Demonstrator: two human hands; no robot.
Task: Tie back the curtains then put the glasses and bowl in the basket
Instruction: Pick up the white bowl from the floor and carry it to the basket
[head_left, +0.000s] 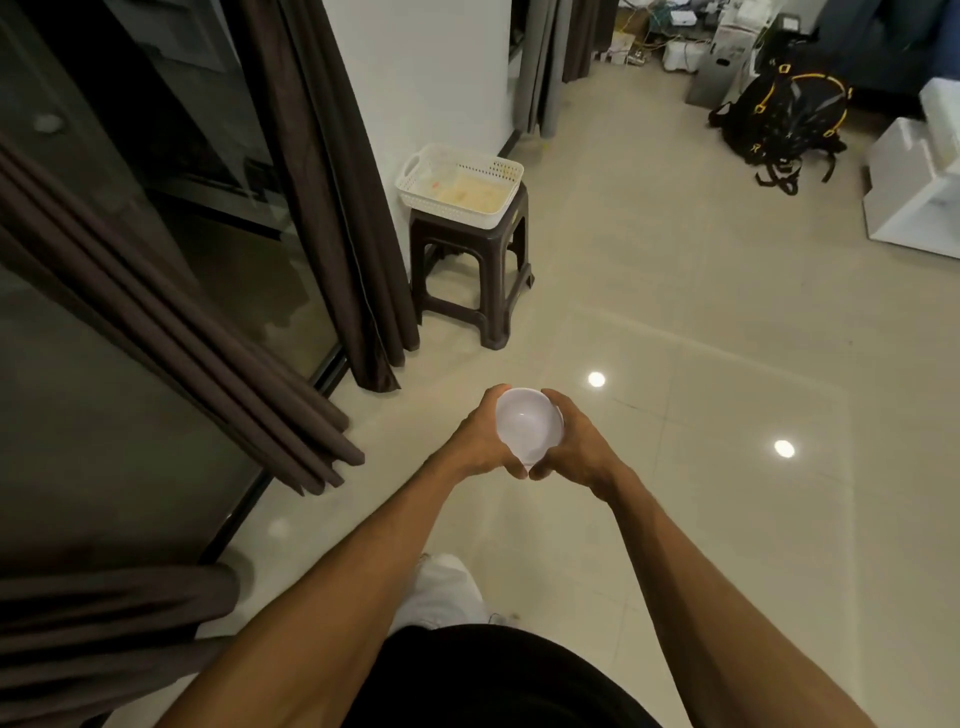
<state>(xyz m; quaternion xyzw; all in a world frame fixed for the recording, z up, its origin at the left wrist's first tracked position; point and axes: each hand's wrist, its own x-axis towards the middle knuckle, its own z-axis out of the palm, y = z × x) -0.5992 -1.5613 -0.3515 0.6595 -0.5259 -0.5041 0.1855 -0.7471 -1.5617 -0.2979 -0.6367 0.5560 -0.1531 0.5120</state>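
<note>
cupping white bowl (529, 427) between left hand (480, 441) and right hand (574, 442), fingers wrapped, arms outstretched.

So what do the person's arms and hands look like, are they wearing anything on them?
Both arms are bare all the way down, with no sleeves in view. The left hand and the right hand wear no gloves. No watch, bracelet or ring shows on either one.
</note>
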